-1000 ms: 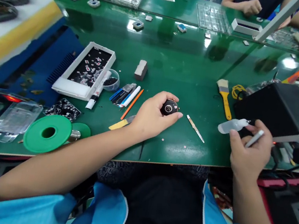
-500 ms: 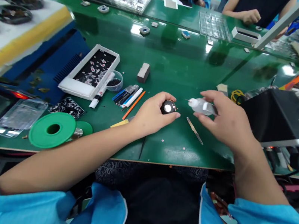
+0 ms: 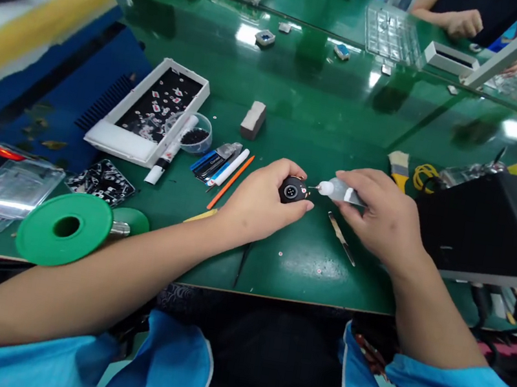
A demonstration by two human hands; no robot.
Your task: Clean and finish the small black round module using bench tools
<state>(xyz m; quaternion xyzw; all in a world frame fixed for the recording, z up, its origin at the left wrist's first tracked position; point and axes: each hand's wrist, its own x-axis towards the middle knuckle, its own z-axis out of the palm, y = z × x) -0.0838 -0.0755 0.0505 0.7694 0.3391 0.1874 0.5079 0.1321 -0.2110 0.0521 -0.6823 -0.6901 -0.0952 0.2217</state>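
My left hand (image 3: 264, 204) is closed around a small round black device (image 3: 292, 190), gripped between thumb and fingers with its round sensor face turned up. In my right hand (image 3: 380, 216) is a translucent squeeze bottle (image 3: 344, 192) with a white cap and a thin needle tip. The needle points left and its end is at the right edge of the device; whether it touches I cannot tell. Below the bottle, metal tweezers (image 3: 341, 238) lie on the green bench (image 3: 293, 284).
On the left are a white tray (image 3: 121, 144) of small parts, a clear cup (image 3: 198, 135), an orange stick (image 3: 231, 181) and a green spool (image 3: 64, 228). A grey block (image 3: 253, 121) stands ahead. A brush (image 3: 398, 168) and a black box (image 3: 489, 223) sit right. People sit opposite.
The bottle has come left and its needle now meets the device's edge. The device has turned in my left hand, so its round sensor face shows. The whole view has shifted slightly.
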